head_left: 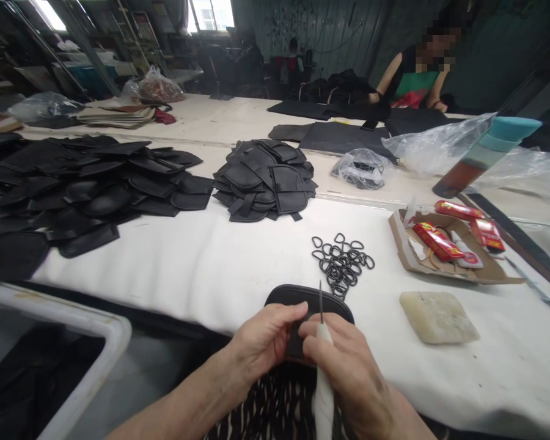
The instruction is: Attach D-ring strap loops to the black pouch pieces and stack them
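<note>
My left hand grips a black leather piece with a rounded, edged rim at the table's front edge, its thumb lying on top. In my right hand is an awl with a white handle, its thin metal tip pointing up and away from me. The fingers of that hand also rest against the leather piece. Just beyond it lies a loose heap of black D-rings. What the fingertips do beneath the leather is hidden.
Black leather pieces lie in a stack and a wide pile. At right are a cardboard tray of red boxes, a yellowish block and a tilted bottle. A white bin stands lower left. Another person works across the table.
</note>
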{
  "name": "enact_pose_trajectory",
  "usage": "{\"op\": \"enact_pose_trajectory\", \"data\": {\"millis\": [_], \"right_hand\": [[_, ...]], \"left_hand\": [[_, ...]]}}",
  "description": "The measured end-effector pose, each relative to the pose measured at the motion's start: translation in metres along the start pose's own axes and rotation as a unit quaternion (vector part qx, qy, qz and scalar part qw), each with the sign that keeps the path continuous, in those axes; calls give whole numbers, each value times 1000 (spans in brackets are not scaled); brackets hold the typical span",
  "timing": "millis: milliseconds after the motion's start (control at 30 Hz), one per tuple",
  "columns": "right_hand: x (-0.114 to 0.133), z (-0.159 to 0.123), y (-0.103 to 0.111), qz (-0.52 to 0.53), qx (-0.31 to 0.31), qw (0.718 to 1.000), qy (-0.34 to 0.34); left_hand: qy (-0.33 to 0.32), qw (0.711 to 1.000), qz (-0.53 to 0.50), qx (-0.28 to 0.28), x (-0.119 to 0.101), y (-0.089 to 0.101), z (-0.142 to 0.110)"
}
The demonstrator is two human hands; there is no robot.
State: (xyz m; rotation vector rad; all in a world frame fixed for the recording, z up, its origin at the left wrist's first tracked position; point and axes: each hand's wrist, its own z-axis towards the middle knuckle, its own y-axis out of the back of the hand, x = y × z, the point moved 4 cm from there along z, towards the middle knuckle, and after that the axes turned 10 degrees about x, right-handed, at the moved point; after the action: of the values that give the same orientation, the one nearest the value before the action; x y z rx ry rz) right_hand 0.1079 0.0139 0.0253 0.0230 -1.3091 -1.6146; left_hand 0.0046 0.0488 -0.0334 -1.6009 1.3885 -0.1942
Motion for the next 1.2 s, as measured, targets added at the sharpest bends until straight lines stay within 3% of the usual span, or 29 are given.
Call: {"op": "enact_pose_trajectory", "data": {"millis": [100, 200, 367, 500, 700, 833, 1067, 1200], "right_hand": [[3, -2, -3, -57, -2, 998, 30], [-1, -9, -6, -30, -28, 999, 18], [-15, -28, -12, 131, -119, 979, -103], [-20, -36, -16, 154, -181, 951, -199], [-22, -35, -17, 130, -163, 924, -320], [-23, -35, -18, 151, -157, 910, -353], [-24, -38, -17, 171, -137, 897, -385], [-24, -37, -16, 182, -135, 891, -393]], "left_hand": [[-49, 998, 16, -38, 3, 0, 3], [-80, 995, 24, -56, 7, -1, 3], [-127, 986, 79, -68, 8, -6, -4], [-178, 972, 140, -69, 8, -12, -9], [-199, 970, 129, -59, 17, -13, -9], [-215, 965, 115, -96, 24, -8, -12], [-230, 942, 228, -88, 20, -19, -18], [-224, 934, 256, -110, 20, -18, -19]]}}
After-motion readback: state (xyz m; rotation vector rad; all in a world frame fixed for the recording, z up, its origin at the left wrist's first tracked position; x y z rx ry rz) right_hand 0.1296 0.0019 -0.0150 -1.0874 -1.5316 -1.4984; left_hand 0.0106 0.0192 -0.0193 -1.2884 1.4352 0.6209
